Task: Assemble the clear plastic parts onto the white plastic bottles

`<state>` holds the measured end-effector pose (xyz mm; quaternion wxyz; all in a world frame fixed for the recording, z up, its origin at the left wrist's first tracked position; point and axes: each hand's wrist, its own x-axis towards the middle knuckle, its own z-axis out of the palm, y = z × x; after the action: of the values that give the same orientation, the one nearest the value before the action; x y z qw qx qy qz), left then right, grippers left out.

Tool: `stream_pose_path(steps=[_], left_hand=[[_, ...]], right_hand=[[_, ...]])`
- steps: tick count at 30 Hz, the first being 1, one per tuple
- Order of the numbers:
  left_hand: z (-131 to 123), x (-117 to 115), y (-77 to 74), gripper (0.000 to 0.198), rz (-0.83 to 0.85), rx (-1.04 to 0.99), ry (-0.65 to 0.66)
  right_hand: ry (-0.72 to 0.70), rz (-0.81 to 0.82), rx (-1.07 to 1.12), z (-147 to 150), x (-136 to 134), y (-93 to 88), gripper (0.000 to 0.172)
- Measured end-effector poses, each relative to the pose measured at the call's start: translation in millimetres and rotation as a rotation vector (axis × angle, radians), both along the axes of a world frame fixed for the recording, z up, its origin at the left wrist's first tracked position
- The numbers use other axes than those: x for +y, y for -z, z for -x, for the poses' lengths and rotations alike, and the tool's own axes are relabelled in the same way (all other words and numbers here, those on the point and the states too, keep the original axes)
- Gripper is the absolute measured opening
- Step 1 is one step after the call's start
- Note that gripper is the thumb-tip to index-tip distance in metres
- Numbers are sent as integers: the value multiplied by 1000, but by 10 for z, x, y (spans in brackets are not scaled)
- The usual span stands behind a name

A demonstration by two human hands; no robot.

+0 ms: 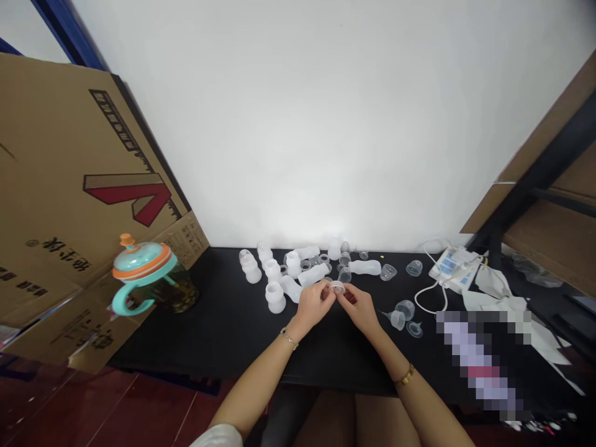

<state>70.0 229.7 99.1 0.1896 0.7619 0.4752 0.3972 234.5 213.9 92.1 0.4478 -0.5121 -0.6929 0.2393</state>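
Note:
Near the middle of the black table, my left hand (315, 305) and my right hand (357, 308) come together, fingers closed on one small translucent ring-shaped part (337, 287) between them. Just beyond my hands lie several white bottles, among them one on its side (365, 267) and one upright (275, 297). Clear cups are scattered to the right, one of them (388, 272) behind my right hand. Closer to my right wrist are a small frosted cup (397, 320) and a clear flanged piece (414, 329).
A large jug with a teal and orange lid (142, 259) stands at the left beside cardboard boxes (60, 186). At the right, a white power strip (451, 268) with cables lies near crumpled white sheets (500, 301). A white wall rises behind the table (209, 335).

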Motion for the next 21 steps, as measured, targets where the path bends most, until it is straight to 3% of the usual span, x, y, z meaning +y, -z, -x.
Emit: stream_pose_path(steps=[8,21], left_hand=[[-18,-33,-26,15,5,-51,-21],[-21,-31,-53,22,78,-85,54]], right_hand=[[-33,3,26,-25,21,27,33],[-22,-5,51,-38,12,17,32]])
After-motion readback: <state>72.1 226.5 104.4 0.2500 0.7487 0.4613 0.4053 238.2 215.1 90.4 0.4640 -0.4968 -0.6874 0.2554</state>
